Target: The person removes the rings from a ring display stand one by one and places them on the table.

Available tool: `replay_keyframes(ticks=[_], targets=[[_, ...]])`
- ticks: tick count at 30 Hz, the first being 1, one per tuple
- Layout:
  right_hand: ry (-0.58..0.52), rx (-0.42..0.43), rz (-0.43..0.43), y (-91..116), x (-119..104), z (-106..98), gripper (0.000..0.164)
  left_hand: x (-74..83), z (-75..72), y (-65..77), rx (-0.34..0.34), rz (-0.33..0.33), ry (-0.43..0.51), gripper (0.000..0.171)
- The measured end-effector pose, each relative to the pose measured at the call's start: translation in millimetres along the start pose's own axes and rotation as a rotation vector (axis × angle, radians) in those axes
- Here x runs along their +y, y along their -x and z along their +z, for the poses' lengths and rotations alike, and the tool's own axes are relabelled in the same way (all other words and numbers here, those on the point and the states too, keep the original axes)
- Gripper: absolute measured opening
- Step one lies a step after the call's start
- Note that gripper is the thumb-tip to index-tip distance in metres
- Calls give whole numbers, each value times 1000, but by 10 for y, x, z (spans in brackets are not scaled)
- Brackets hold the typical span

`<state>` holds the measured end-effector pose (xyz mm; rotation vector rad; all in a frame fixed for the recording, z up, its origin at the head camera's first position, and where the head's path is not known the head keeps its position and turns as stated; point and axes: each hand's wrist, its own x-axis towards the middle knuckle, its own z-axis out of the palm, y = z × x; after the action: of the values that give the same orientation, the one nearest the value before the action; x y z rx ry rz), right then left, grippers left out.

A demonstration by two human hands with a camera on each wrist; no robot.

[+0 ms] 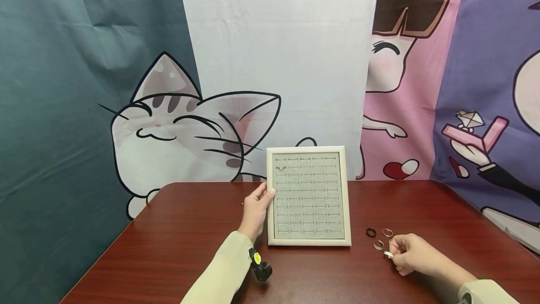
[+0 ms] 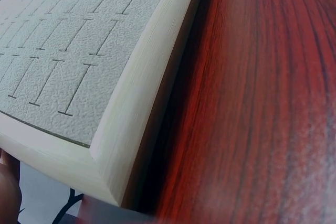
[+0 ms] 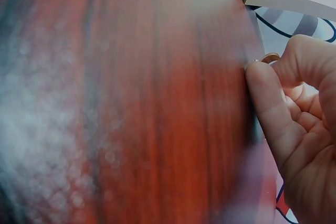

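Note:
A framed ring display board (image 1: 346, 201) with a pale frame and grey slotted pad stands tilted back on the table. My left hand (image 1: 255, 212) grips its left edge, thumb on the front. One ring (image 1: 280, 168) sits in a slot near the board's upper left. Right of the board, my right hand (image 1: 411, 252) pinches a shiny ring (image 1: 388, 254) between thumb and index finger, low over the table. Beside those fingers lie a black ring (image 1: 371, 232), a gold-toned ring (image 1: 387, 232) and another metallic ring (image 1: 378, 245). The right wrist view shows a ring (image 3: 271, 56) at the fingertips.
The reddish-brown wooden table (image 1: 168, 257) has its far edge against a printed cloth backdrop (image 1: 278, 50) with cartoon figures. A black wrist camera (image 1: 261, 269) hangs at my left sleeve, close to the board's lower left corner.

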<state>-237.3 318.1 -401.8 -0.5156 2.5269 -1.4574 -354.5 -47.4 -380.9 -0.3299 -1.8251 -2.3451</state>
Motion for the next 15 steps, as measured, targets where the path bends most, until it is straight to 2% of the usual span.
replay_keyframes(ticks=[6,15], targets=[[11,-5,34,6,-21,0,8,11,4,5,4,-14,10,46],[3,-31,24,-7,-13,7,8,14,5,-3,4,-9,10,45]])
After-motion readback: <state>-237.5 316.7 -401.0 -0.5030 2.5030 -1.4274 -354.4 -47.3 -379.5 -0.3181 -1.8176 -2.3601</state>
